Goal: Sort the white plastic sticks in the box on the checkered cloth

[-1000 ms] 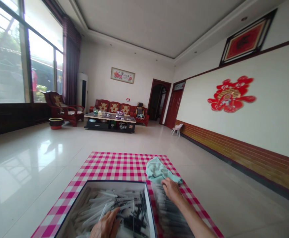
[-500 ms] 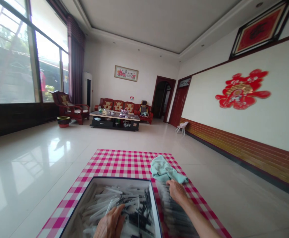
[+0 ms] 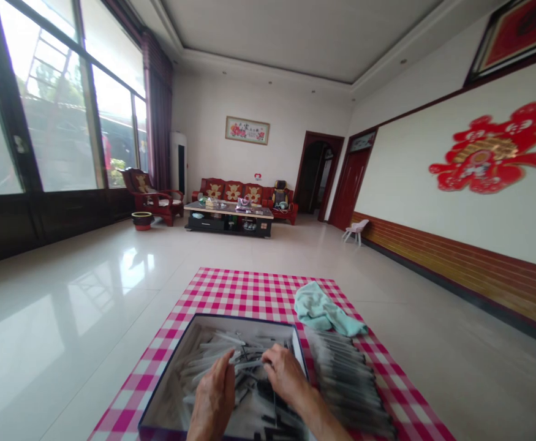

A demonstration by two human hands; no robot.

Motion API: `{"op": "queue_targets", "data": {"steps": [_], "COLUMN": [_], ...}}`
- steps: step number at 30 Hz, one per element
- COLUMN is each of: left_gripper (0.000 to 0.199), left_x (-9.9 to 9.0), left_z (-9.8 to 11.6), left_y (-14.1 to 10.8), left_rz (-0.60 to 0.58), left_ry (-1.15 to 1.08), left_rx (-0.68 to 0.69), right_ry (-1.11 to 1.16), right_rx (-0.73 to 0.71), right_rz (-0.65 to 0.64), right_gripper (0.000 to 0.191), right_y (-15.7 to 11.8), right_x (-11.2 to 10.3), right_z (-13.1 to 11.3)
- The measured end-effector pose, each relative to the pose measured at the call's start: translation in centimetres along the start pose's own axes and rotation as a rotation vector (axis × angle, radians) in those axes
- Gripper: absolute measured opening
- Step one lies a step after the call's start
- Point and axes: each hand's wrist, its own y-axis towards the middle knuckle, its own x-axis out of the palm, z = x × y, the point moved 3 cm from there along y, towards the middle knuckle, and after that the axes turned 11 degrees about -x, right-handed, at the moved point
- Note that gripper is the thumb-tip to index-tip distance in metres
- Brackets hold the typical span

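Observation:
A shallow box (image 3: pixel 301 352) with a dark blue rim holds a jumble of translucent tubes (image 3: pixel 203 355) and black pieces (image 3: pixel 268 389). Over its middle is my left hand (image 3: pixel 215 392), fingers drawn together near a pale tube; whether it grips one is blurred. My right hand (image 3: pixel 286 373) is over the box's right half, its fingertips pinched at the end of a translucent piece between the two hands. Right of the box, many dark-tipped tubes (image 3: pixel 348 383) lie side by side in a row. A mint-green cloth (image 3: pixel 325 311) lies crumpled beyond that row.
A pink and white checked cloth (image 3: pixel 249 291) covers the table. Farther off on the tiled floor stand a low coffee table (image 3: pixel 228 217), a red sofa (image 3: pixel 235 190), a wooden armchair (image 3: pixel 152 199) and a small pink chair (image 3: pixel 356 231).
My right hand has moved left from the row of tubes to above the box. My left hand has risen slightly at the box. The camera view has shifted a little.

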Motion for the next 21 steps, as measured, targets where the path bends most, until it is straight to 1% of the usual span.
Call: {"op": "queue_targets", "data": {"steps": [3, 7, 10, 14, 16, 18, 21], "left_gripper": [0.032, 0.032, 0.031, 0.031, 0.032, 0.031, 0.022], "left_x": [-0.5, -0.8, -0.9, -1.0, -0.8, -0.4, 0.2], "left_z": [0.0, -0.2, -0.2, 0.1, 0.3, 0.5, 0.6], "left_y": [0.3, 0.5, 0.5, 0.6, 0.5, 0.4, 0.1], "left_rz": [0.018, 0.083, 0.103, 0.098, 0.058, -0.021, -0.150], "left_ry": [-0.007, -0.014, -0.022, -0.008, 0.010, 0.035, 0.076], "left_rx": [-0.088, -0.124, -0.119, -0.119, -0.098, -0.039, 0.052], "right_ry": [-0.042, -0.101, -0.109, -0.085, -0.073, -0.058, -0.013], "right_rx": [0.016, 0.033, 0.018, -0.043, -0.084, -0.141, -0.203], "right_rz": [-0.020, -0.018, 0.007, 0.067, 0.082, 0.100, 0.138], "right_gripper": [0.025, 0.024, 0.022, 0.020, 0.018, 0.019, 0.019], "right_y": [1.5, 2.6, 2.6, 2.2, 1.9, 1.4, 0.5], "right_x": [1.3, 2.1, 2.1, 1.2, 0.7, 0.5, 0.2], "right_z": [-1.1, -1.9, -2.1, -2.7, -3.3, -4.0, -4.5]}}
